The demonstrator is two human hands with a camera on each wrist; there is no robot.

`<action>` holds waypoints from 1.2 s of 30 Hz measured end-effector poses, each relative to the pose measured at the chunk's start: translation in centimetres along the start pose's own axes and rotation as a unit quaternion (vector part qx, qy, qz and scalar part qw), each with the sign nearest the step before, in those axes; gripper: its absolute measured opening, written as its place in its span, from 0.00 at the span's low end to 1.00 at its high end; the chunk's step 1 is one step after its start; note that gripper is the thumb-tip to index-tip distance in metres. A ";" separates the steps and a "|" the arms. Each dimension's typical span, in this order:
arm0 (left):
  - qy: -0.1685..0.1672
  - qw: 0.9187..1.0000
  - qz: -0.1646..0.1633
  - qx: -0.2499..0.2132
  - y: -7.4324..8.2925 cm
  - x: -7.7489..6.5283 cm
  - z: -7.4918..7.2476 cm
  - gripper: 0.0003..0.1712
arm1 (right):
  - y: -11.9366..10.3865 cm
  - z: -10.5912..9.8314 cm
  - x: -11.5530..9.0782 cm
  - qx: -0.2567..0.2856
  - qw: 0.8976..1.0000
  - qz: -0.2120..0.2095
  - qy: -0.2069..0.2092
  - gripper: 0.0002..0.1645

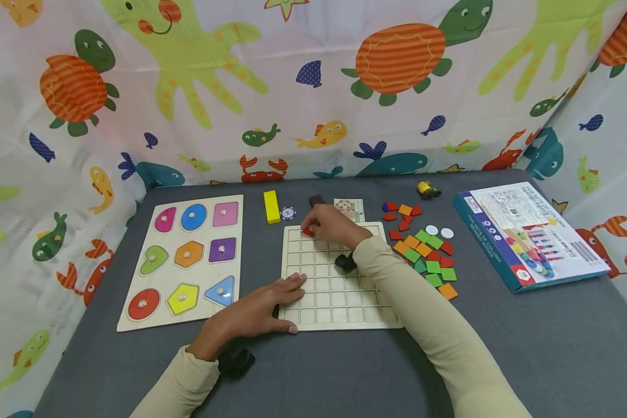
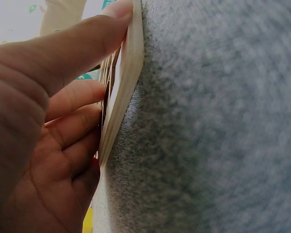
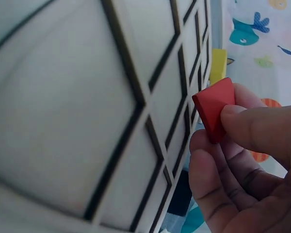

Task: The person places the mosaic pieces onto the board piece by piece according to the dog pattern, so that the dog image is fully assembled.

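Note:
A square wooden board [image 1: 339,316] with a grid of grooved cells lies flat on the grey cloth. Near its top left corner, my right hand [image 1: 334,225] pinches a small red tile [image 3: 216,107] between thumb and fingers, just over the cells. The right wrist view shows the tile tilted, held by one side. My left hand [image 1: 263,307] rests on the board's lower left edge, its fingers extended over the cells. In the left wrist view, the left thumb [image 2: 82,46] lies along the board's edge.
Loose red, orange and green tiles [image 1: 432,267] and white discs lie right of the board. A shape puzzle [image 1: 167,276] lies left. Behind are a yellow block [image 1: 271,207], a blue-white chip [image 1: 288,213], a dark block [image 1: 316,200] and a picture card [image 1: 351,208]. A box [image 1: 533,232] lies far right.

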State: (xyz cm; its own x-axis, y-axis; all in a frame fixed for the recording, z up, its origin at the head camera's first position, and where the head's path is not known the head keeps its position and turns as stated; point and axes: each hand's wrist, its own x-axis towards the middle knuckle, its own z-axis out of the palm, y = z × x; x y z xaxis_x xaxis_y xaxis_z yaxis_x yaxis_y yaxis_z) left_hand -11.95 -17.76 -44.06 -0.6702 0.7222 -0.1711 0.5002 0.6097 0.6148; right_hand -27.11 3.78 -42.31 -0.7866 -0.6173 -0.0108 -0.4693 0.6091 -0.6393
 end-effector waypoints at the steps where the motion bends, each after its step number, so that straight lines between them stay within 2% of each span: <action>1: 0.000 1.000 0.001 -0.001 0.0 0.0 0.0 0.45 | -0.1 0.1 0.1 -0.006 1.000 -0.005 0.000 0.16; 11: 0.004 1.000 0.010 -0.004 -0.1 0.0 0.0 0.45 | -0.5 0.4 0.6 -0.029 0.999 -0.014 -0.031 0.14; 18: 0.005 1.000 0.009 -0.008 0.0 -0.1 0.0 0.45 | -0.4 0.3 0.4 -0.053 0.997 -0.038 -0.038 0.11; 24: 0.006 1.000 0.008 -0.007 -0.1 0.0 -0.1 0.45 | -0.2 0.1 0.4 -0.047 0.997 -0.031 -0.051 0.10; 29: 0.009 1.000 0.007 -0.006 -0.1 0.1 -0.1 0.46 | 0.0 0.0 0.2 -0.032 0.999 -0.015 -0.034 0.12; 36: 0.007 1.000 0.000 -0.005 -0.2 0.0 0.1 0.46 | 2.1 -1.4 -1.2 -0.014 1.000 0.007 0.013 0.14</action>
State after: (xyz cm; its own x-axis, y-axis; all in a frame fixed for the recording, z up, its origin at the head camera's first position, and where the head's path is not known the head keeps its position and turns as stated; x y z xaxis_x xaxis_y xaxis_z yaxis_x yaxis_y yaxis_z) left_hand -12.03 -17.83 -44.25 -0.6775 0.7177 -0.1608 0.4946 0.6064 0.6227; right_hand -27.69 6.48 -42.54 -0.8034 -0.5955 -0.0004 -0.4685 0.6325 -0.6168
